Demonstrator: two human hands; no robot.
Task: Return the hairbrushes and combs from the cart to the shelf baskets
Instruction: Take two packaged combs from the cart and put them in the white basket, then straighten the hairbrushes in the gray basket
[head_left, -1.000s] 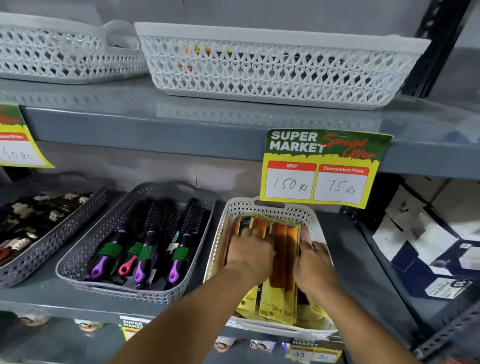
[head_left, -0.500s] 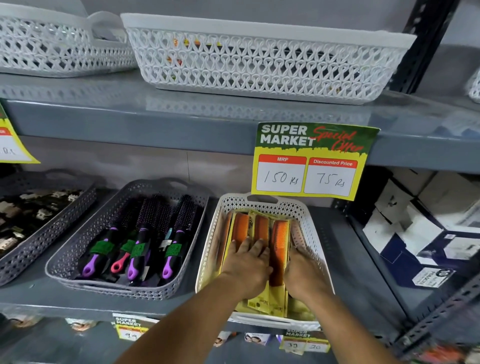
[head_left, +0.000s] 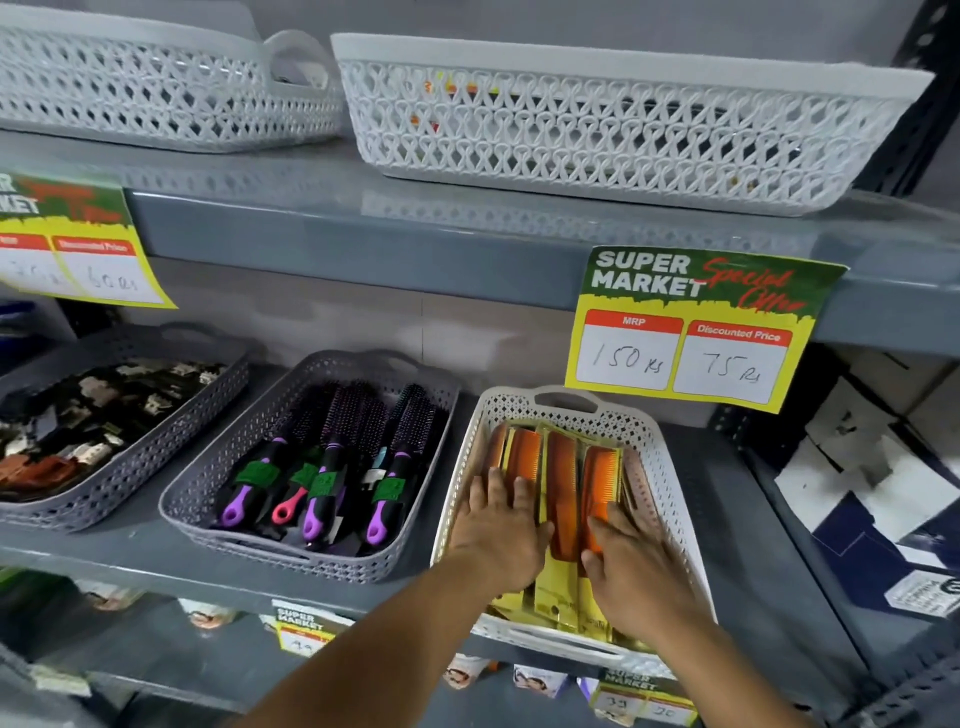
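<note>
Orange combs (head_left: 563, 483) in yellow packs lie side by side in a white lattice basket (head_left: 654, 447) on the middle shelf. My left hand (head_left: 501, 530) rests flat on the left packs, fingers spread. My right hand (head_left: 631, 566) rests flat on the right packs, fingers apart. Neither hand grips a pack. To the left, a grey basket (head_left: 208, 483) holds round hairbrushes (head_left: 337, 467) with black bristles and purple or pink handles. The cart is out of view.
A second grey basket (head_left: 171, 415) of hair clips sits at far left. Two white baskets (head_left: 597, 140) stand on the upper shelf. A yellow price sign (head_left: 696, 327) hangs above the comb basket. Cardboard boxes (head_left: 883, 483) are stacked on the right.
Both hands slid back toward me along the packs and flattened out, uncovering more of the combs. The camera view shifted a little.
</note>
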